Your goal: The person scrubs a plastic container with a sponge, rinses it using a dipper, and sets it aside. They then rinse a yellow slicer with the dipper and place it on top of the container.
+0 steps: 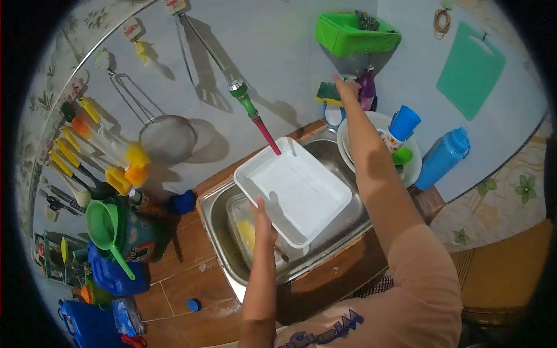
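My left hand (264, 223) grips the near left edge of a white rectangular tray (301, 191), which is tilted over the metal sink (223, 255). The red end of a green and red faucet hose (246, 104) reaches the tray's far edge. My right hand (347, 87) is stretched out to the back, beside a green and yellow sponge (329, 93) on a blue and white holder and a purple bottle (366, 87). Its fingers look bent, but what they hold, if anything, is too small to tell. A clear container (235, 211) with something yellow lies in the sink under the tray.
Right of the sink, a bowl (413, 165) holds cups, with a blue bottle (444, 158) beside it. A green basket (357, 40) hangs above. At left stand a bucket with a green dipper (104, 223) and blue containers (116, 272). A strainer (168, 139) hangs on the wall.
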The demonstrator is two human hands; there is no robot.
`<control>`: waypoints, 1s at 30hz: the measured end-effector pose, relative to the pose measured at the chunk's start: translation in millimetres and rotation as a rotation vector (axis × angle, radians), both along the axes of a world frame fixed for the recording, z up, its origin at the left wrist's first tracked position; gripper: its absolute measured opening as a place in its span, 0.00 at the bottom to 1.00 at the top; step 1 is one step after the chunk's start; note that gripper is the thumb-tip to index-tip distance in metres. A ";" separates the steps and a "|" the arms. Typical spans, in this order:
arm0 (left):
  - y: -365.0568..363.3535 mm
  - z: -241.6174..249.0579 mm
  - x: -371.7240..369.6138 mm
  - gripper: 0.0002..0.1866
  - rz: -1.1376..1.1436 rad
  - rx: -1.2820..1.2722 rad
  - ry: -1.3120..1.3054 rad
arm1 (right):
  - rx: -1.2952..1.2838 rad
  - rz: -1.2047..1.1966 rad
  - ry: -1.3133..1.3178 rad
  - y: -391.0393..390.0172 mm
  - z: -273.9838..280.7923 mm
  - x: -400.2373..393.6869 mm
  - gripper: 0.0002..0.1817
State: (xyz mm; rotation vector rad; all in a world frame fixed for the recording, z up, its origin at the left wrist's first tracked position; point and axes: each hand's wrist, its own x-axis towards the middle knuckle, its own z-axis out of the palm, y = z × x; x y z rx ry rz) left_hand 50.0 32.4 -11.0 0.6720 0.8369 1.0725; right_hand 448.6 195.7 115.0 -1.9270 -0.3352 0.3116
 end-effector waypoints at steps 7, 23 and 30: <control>12.9 -2.8 -3.3 0.27 0.040 -0.002 0.005 | 0.275 0.012 -0.082 35.2 -46.6 33.8 0.44; 1.6 -0.1 -5.9 0.27 -0.014 -0.035 -0.028 | 0.468 0.301 0.394 43.9 -65.2 67.2 0.29; 3.0 -7.5 -1.6 0.27 0.016 -0.017 -0.018 | 0.543 0.163 0.078 43.3 -65.0 53.0 0.37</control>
